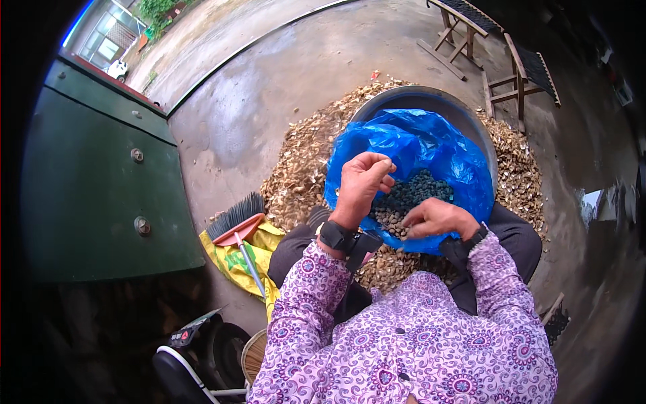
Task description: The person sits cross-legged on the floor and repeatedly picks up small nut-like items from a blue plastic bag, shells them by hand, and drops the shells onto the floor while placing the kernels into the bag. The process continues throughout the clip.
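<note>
My left hand (365,183) is raised over the left side of a blue plastic bag (464,158). Its thumb and forefinger press together; whatever they may pinch is too small to make out. Inside the bag lie small, dark, roundish nut-like pieces (420,192), tinted blue at the far side and brown at the near side. Low over the brown ones hovers my right hand (441,219), fingers bent downward and slightly apart, with nothing visible in them. The bag is spread open in a wide metal basin (464,108) between my legs.
Tan broken shells (296,168) are heaped around the basin. To the left, a broom (239,225) lies on a yellow sack (229,259) beside a dark green metal panel (108,182). Wooden folding stools (521,74) stand at far right. A round wicker item (254,357) is lower left.
</note>
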Motion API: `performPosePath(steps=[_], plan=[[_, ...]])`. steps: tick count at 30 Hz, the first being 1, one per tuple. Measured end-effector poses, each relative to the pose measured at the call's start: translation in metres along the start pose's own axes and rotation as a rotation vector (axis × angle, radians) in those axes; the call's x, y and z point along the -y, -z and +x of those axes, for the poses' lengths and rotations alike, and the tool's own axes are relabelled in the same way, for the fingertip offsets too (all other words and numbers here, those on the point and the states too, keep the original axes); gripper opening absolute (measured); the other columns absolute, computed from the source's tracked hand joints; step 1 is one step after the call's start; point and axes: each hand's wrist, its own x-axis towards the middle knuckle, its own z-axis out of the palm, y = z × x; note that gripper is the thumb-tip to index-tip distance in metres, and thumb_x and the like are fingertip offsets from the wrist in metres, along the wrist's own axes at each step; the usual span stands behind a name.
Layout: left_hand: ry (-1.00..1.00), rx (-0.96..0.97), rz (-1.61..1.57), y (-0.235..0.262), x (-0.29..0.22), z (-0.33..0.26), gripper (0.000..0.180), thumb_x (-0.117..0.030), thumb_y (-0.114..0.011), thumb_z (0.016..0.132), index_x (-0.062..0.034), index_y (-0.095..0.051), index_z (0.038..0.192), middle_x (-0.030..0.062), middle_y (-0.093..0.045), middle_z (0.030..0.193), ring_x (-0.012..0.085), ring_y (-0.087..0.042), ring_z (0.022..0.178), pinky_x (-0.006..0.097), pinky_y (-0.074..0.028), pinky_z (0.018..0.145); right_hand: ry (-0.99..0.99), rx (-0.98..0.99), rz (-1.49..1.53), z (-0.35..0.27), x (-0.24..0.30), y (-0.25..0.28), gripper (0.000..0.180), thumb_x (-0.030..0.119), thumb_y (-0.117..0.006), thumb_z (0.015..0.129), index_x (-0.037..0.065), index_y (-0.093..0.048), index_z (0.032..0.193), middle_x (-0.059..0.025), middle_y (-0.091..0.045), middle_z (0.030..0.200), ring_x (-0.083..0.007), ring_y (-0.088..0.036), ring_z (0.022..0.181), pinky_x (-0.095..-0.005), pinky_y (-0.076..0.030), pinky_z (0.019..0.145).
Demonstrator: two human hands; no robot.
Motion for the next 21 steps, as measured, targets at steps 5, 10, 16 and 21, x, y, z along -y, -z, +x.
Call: performPosePath(steps=[5,10,16,21], plan=[[-0.013,-0.035,-0.006,0.005,-0.006,-0.006,0.013,-0.014,-0.058,0.081,-0.0011,-0.059,0.085,0.0056,-0.062,0.081,0.0086,-0.055,0.06,0.021,-0.045,0.054,-0.132,-0.475,-0.423,0.035,-0.045,0.006,0.03,0.015,-0.057,0.073,0.004,-0.06,0.101,-0.0185,-0.06,0.1,-0.032,-0.057,0.085,-0.0378,-0.044,0.077],[-0.014,-0.043,0.026,0.013,-0.006,-0.014,0.015,-0.015,-0.059,0.081,-0.0008,-0.06,0.085,0.0045,-0.062,0.079,0.0083,-0.055,0.061,0.021,-0.045,0.055,-0.032,-0.438,-0.524,0.091,-0.089,-0.002,0.033,0.007,-0.049,0.073,0.003,-0.054,0.106,-0.0193,-0.058,0.103,-0.0363,-0.055,0.095,-0.039,-0.044,0.078],[0.012,-0.015,0.069,0.017,-0.001,-0.02,0.016,-0.016,-0.059,0.08,-0.0008,-0.061,0.085,0.0041,-0.062,0.076,0.0085,-0.055,0.059,0.021,-0.045,0.055,-0.128,-0.526,-0.083,0.104,-0.081,-0.015,0.028,0.006,-0.04,0.087,0.001,-0.049,0.112,-0.0144,-0.053,0.111,-0.0205,-0.05,0.097,-0.0334,-0.04,0.085],[0.025,0.003,0.039,0.01,-0.002,-0.018,0.017,-0.017,-0.059,0.08,-0.0006,-0.061,0.084,0.0038,-0.062,0.074,0.0084,-0.055,0.059,0.021,-0.045,0.054,-0.043,-0.668,-0.126,0.088,-0.074,-0.021,0.029,0.005,-0.056,0.068,0.001,-0.055,0.097,-0.0173,-0.061,0.091,-0.0322,-0.058,0.087,-0.0374,-0.045,0.071]])
